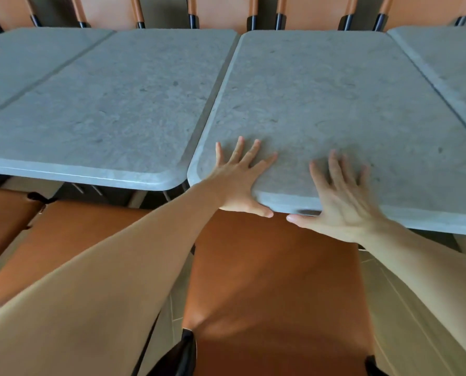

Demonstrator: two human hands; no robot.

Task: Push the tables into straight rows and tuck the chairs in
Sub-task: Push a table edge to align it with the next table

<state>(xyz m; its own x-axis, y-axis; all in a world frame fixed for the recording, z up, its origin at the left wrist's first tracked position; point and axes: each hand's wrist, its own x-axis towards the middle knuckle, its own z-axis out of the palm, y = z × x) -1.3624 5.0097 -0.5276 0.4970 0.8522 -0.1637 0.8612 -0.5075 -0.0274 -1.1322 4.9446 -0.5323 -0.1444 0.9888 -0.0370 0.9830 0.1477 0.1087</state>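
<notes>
A grey stone-look table (321, 90) stands in front of me, its near edge a little closer to me than that of the matching table (112, 104) on its left. My left hand (240, 175) lies flat on its near left corner, fingers spread, thumb along the edge. My right hand (343, 196) is blurred and rests spread on the same near edge, thumb below the rim. A brown leather chair seat (275, 280) sits right below my arms, partly under the table.
More grey tables flank the row at far left (23, 63) and far right (448, 63). Orange-brown chair backs (221, 9) line the far side. Another brown seat (71, 240) stands at my left. Pale tiled floor (405, 308) shows at lower right.
</notes>
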